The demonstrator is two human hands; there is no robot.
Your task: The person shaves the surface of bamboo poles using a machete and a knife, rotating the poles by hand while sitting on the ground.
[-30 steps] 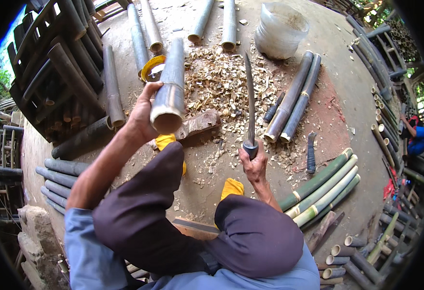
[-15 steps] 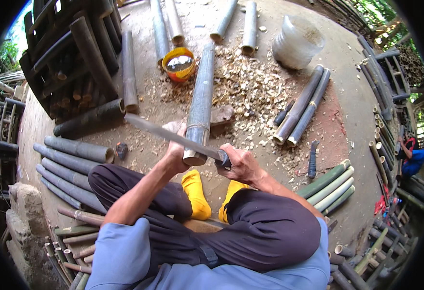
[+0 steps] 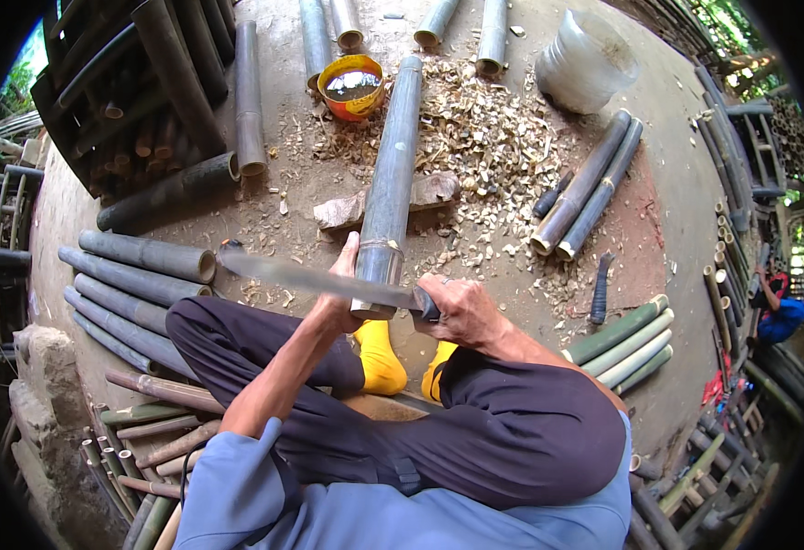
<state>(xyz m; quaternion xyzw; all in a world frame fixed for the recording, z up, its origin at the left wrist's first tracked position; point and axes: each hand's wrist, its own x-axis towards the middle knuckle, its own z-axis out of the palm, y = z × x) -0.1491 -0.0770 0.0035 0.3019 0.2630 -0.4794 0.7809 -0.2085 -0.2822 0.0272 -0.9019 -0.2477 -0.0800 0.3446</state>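
My left hand (image 3: 340,289) is closed around the near end of a grey bamboo tube (image 3: 393,174), thumb up along its left side; its other fingers are mostly hidden. The tube slants away from me, resting across a rough block (image 3: 339,213). My right hand (image 3: 461,313) grips the dark handle of a long knife (image 3: 306,277). Its blade points left, crossing just over the tube's near end, below a thin tie around the tube. Whether the edge touches the bamboo I cannot tell. My feet, in yellow socks (image 3: 379,362), are beneath.
Pale bamboo chips (image 3: 503,137) cover the ground beyond. A yellow-red bowl (image 3: 354,103) of dark liquid and a translucent plastic container (image 3: 580,69) stand far off. Bamboo tubes lie left (image 3: 136,284) and right (image 3: 585,188). A dark-handled tool (image 3: 601,289) lies right. Another person (image 3: 777,307) is far right.
The knife blade has swung from a steeper slant to nearly level, its tip coming lower and nearer me. The view has shifted, so the ground things sit higher. Both grips are kept.
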